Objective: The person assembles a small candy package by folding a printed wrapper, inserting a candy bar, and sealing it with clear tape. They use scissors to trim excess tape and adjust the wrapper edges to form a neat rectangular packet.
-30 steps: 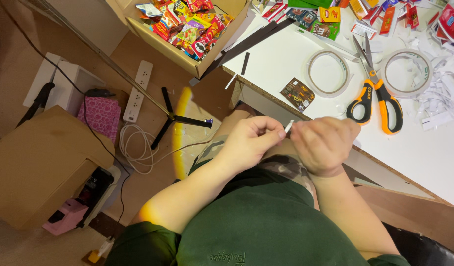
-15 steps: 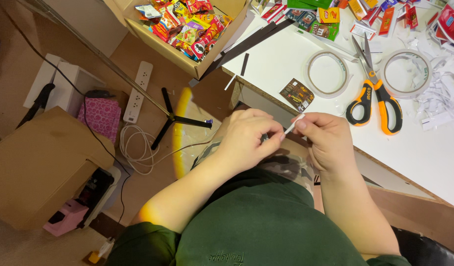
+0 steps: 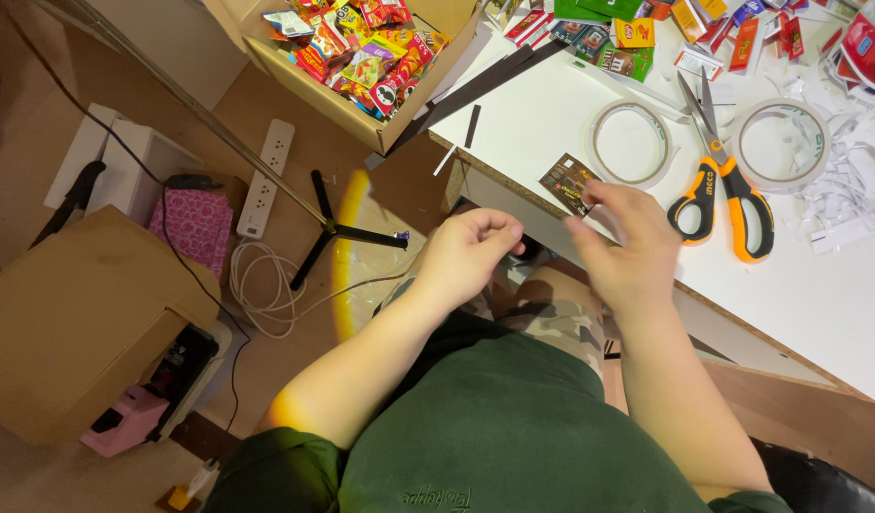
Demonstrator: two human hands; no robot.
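My right hand [image 3: 627, 252] is raised over the near edge of the white tabletop [image 3: 570, 104], fingers bent, and its grip pinches the small dark printed card [image 3: 568, 182]. The card lies flat at this edge, its long axis diagonal toward the orange-handled scissors [image 3: 717, 180]. My left hand [image 3: 468, 255] hangs before the edge, loosely curled, holding nothing I can see. Bare tabletop is beyond the card.

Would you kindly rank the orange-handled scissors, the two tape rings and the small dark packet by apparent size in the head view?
1. Orange-handled scissors, the longest.
2. The right tape ring and the left tape ring: the right looks slightly wider, but too close to rank.
3. Small dark packet, by the right hand.
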